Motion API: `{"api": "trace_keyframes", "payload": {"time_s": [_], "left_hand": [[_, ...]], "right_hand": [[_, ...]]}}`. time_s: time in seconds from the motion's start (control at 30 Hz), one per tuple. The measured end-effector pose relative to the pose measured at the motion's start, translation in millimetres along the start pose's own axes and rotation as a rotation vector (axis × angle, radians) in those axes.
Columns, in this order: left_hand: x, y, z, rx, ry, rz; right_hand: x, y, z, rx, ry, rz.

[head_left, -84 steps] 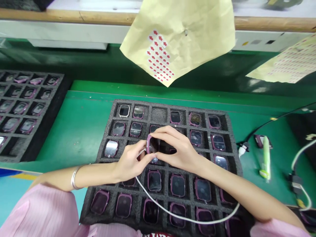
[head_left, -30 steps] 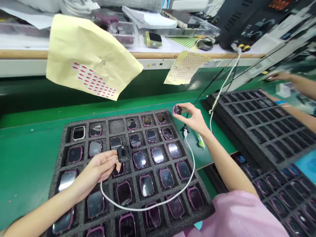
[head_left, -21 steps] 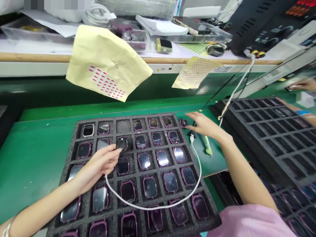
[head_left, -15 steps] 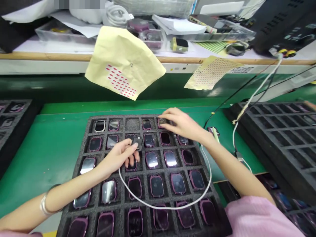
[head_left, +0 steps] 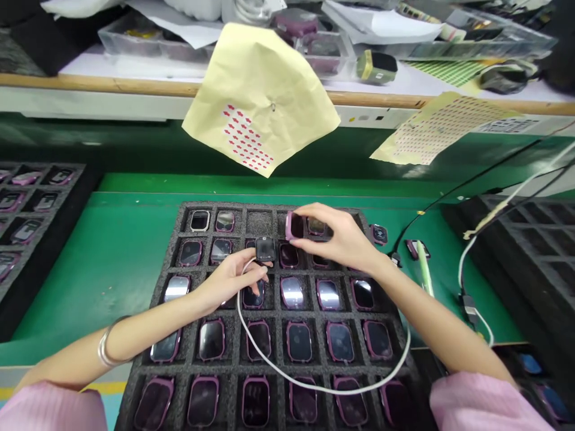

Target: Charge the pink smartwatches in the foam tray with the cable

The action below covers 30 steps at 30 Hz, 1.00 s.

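Left hand (head_left: 240, 276): fingers and thumb closed on a black square module (head_left: 265, 249), held above the dark foam tray (head_left: 278, 313). White cable (head_left: 332, 392) loops from beneath this hand across the lower tray (it appears to join the module, though the fingers hide the connection).

Right hand (head_left: 338, 236): thumb below and fingers above, pinching a purple-framed watch (head_left: 295, 226) by its edges. Watch is raised over the tray's back row, to the right of the module and apart from it.

Tray compartments hold more purple-framed units, screens up; a pale-framed watch (head_left: 200, 220) sits in the back-left corner compartment. Just beyond the tray's right side, on the green bench (head_left: 130, 251): a small dark-screened watch (head_left: 378, 234) and a light-green tool (head_left: 423, 267). Second foam tray (head_left: 75, 190) at far left.
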<state>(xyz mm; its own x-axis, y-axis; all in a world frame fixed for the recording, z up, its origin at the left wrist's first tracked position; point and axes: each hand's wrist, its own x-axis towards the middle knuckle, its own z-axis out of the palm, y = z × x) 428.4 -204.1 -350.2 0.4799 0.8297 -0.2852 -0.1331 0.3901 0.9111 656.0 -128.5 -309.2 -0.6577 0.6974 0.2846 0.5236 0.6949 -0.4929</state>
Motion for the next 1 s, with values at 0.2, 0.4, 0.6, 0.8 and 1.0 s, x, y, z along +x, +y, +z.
{"api": "trace_keyframes", "payload": {"time_s": [0.2,0.4,0.6,0.8,1.0], "left_hand": [[-5.6,-1.5,4.0,-0.019,-0.048,0.006],[-12.9,-4.5,9.6,0.131,0.066,-0.087],[-11.2,-6.7,10.2,0.263,0.112,-0.102],[-10.3,-9.9,12.2,0.172,0.127,-0.05],[-8.4,-5.4,9.5,0.064,0.066,-0.038]], "right_hand": [[-12.5,-40.2,22.5,-0.075,-0.164,-0.096],[-16.4,-48.8,38.5,-0.048,-0.267,-0.137],[-25.1,-42.9,47.0,0.107,-0.219,-0.144],[-27.7,-34.6,58.0,0.361,-0.046,-0.135],[-25.4,-38.8,56.8,0.43,-0.037,-0.117]]}}
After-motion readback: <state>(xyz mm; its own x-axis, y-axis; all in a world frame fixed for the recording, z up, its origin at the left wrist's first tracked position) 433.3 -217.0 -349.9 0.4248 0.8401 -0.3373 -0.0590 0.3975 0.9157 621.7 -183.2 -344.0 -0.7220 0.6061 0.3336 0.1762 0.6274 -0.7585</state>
